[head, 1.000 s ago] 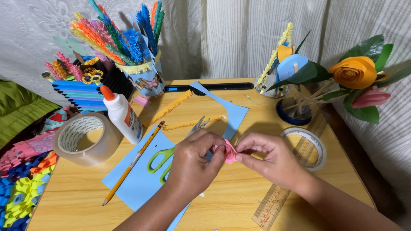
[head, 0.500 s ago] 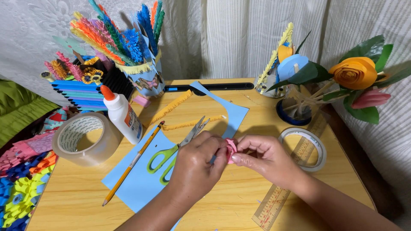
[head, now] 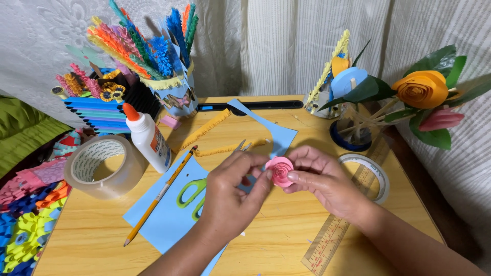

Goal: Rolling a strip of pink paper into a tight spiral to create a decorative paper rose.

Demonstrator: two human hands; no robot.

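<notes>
A small pink rolled paper rose (head: pixel 279 170) is pinched between both of my hands above the wooden table (head: pixel 286 240). My left hand (head: pixel 232 191) grips its left side with thumb and fingertips. My right hand (head: pixel 325 181) holds its right side, thumb pressed on the spiral's face. Under my left hand lie green-handled scissors (head: pixel 192 193) on a blue paper sheet (head: pixel 169 217), partly hidden by the hand.
A yellow pencil (head: pixel 161 194), white glue bottle (head: pixel 147 137) and large tape roll (head: pixel 105 166) lie at left. A smaller tape roll (head: pixel 371 176) and ruler (head: pixel 340 230) sit at right. Paper flowers (head: pixel 422 92) and cups of fringed paper strips (head: pixel 148 56) stand behind.
The pink paper has been turned so its spiral face points up toward me, and both hands have shifted slightly to hold it by its rim.
</notes>
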